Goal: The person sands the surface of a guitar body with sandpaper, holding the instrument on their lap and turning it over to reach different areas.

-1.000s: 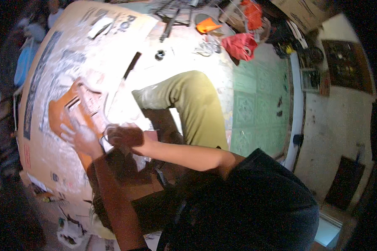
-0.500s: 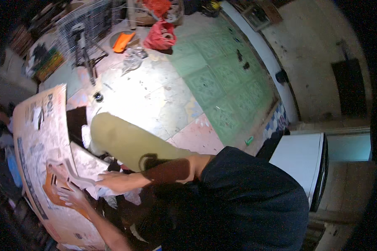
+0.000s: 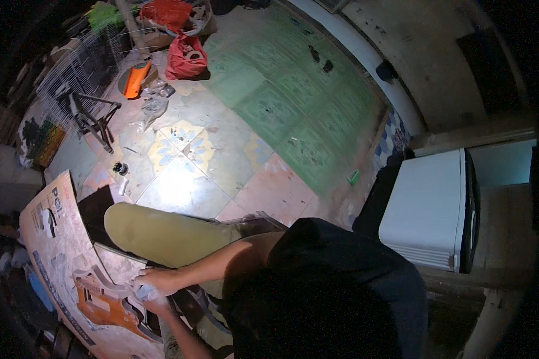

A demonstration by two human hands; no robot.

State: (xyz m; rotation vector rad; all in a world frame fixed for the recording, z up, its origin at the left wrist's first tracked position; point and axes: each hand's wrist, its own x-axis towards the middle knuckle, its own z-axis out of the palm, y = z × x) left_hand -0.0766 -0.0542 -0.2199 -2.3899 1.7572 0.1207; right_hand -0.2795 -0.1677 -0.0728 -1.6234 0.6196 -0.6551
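An orange, dusty cut-out piece shaped like a guitar body (image 3: 105,305), with recesses and pale contoured edges, lies on the printed cardboard sheet (image 3: 54,233). Just beside its upper right end, my right hand (image 3: 161,279) is closed on a crumpled pale cloth or paper (image 3: 147,293). My left hand (image 3: 159,306) is directly below it, against the same pale material; its fingers are mostly hidden. My bent leg in olive trousers (image 3: 161,233) is above my right forearm.
A black stand (image 3: 84,113), wire cage (image 3: 54,84), orange object (image 3: 136,79), red bag (image 3: 185,58), plastic bag (image 3: 154,110) and small jar (image 3: 120,169) are on the tiled floor (image 3: 233,179). A white appliance (image 3: 419,209) stands at right, by a wall (image 3: 419,54).
My left hand has left the orange piece and joined my right hand at the pale material. The view has swung toward the floor and white appliance, shifting the cardboard down and left.
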